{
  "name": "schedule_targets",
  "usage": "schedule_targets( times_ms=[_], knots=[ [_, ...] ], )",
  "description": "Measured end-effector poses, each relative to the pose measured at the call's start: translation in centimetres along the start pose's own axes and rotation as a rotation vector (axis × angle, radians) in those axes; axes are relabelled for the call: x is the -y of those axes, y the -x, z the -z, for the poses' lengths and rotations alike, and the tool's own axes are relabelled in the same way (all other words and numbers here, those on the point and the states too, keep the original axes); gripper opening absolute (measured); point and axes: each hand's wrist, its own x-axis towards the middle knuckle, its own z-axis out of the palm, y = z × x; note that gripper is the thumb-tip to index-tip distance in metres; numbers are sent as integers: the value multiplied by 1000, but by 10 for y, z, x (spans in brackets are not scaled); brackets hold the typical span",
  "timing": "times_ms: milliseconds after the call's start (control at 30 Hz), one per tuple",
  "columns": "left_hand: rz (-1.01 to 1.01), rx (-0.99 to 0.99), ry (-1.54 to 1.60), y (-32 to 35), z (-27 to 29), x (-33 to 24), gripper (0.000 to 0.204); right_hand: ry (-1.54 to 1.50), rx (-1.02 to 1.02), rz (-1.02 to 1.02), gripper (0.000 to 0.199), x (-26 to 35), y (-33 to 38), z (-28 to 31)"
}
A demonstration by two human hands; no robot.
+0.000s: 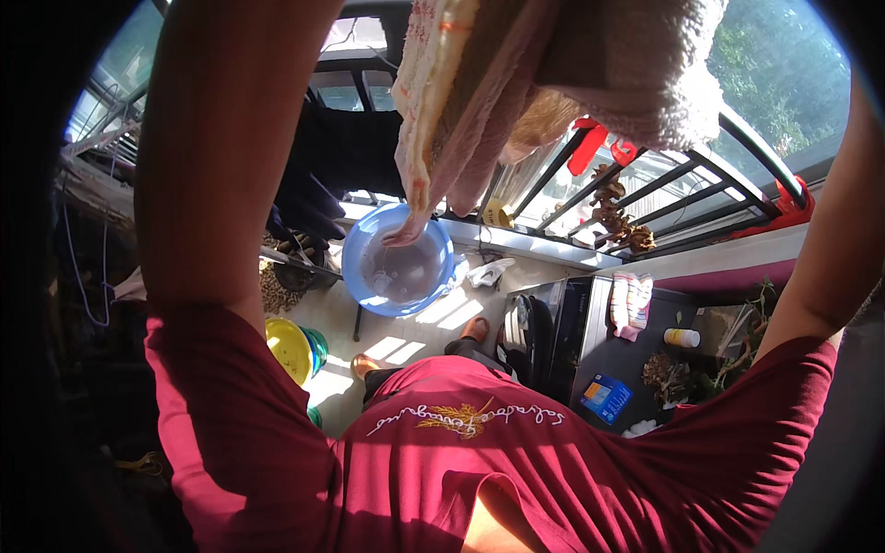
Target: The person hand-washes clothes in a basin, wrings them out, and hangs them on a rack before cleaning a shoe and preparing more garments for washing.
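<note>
Towel (pixel 636 74) is seen between the raised arms (pixel 217 175), with blue basin (pixel 352 267) below. Hands are out of view; whether grip is closed on it cannot be told. Judged soft, limp, heavier if damp; best held by both upper corners.

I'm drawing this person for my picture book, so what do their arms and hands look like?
Draw a loose left sleeve and right sleeve, both short, dark red and creased, with no printing that I can see. Past the sleeves, the arms are bare, and no watch, bracelet or cable shows on them. Both hands are out of the picture, so I can't tell you about those.
</note>
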Motion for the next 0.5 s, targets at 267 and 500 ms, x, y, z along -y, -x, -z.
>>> schedule_targets(
  times_ms=[267, 500],
  knots=[
    [-69, -216, -8, 162, 103, -60, 27, -311, 405, 350, 60, 240, 39, -65],
    [506, -480, -258, 418, 206, -122, 22, -740, 1169, 210, 58, 397, 128, -263]
  ],
)
